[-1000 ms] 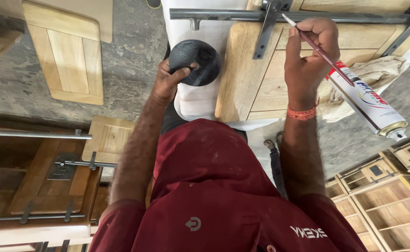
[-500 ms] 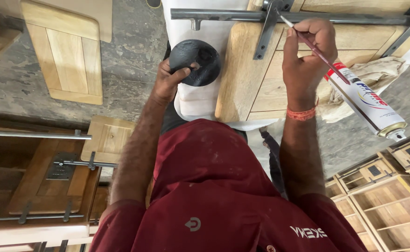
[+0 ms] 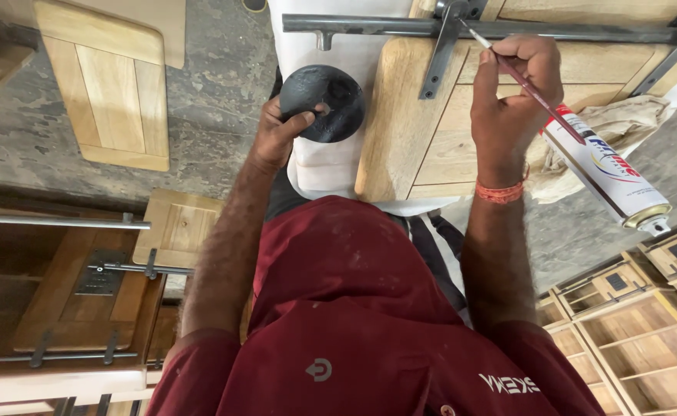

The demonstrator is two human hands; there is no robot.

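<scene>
My right hand (image 3: pixel 512 96) grips a thin red-handled brush (image 3: pixel 519 77) like a pen. Its tip touches the dark metal clamp bar (image 3: pixel 508 29) that crosses a pale wooden cabinet door (image 3: pixel 415 131). My left hand (image 3: pixel 280 131) holds a round black dish (image 3: pixel 323 102) by its edge, just left of the door, over a white plastic support (image 3: pixel 323 166). An orange thread band circles my right wrist.
A white spray can (image 3: pixel 604 166) lies on crumpled cloth (image 3: pixel 623 123) right of my right hand. Another wooden door (image 3: pixel 111 85) rests on the stone floor at upper left. More doors with metal clamps (image 3: pixel 68 285) lie lower left, and wooden frames (image 3: pixel 631 323) stack at lower right.
My right hand and the brush have shifted slightly along the clamp bar. My left hand keeps the black dish in the same place.
</scene>
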